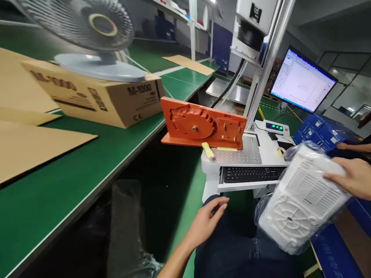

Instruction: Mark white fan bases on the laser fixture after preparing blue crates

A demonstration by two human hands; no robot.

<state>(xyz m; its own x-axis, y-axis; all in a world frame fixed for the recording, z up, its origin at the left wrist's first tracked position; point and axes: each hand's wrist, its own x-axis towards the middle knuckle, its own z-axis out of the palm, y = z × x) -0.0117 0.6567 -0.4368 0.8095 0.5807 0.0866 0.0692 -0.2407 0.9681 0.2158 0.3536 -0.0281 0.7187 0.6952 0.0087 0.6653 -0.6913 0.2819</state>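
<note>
In my right hand [355, 175] is a white plastic housing [304, 197] with slotted vents and a round ribbed area, wrapped in a clear plastic bag. The hand grips its upper right end, and the housing hangs tilted over the right of my lap. My left hand [207, 220] hovers above my lap, thumb and fingers apart, holding nothing. Ahead of it, an orange fixture [203, 123] with a round recess and small pins stands on a perforated metal plate [251, 148]. A yellow-handled tool [208, 151] lies at the fixture's foot.
A keyboard [252, 174] sits on a pull-out tray under the white machine table. A monitor [303, 81] and a tape roll [280, 151] are at right. On the green bench [121, 143] at left, a fan [101, 67] stands on a carton [139, 104]. Another person's hand [343, 146] shows far right.
</note>
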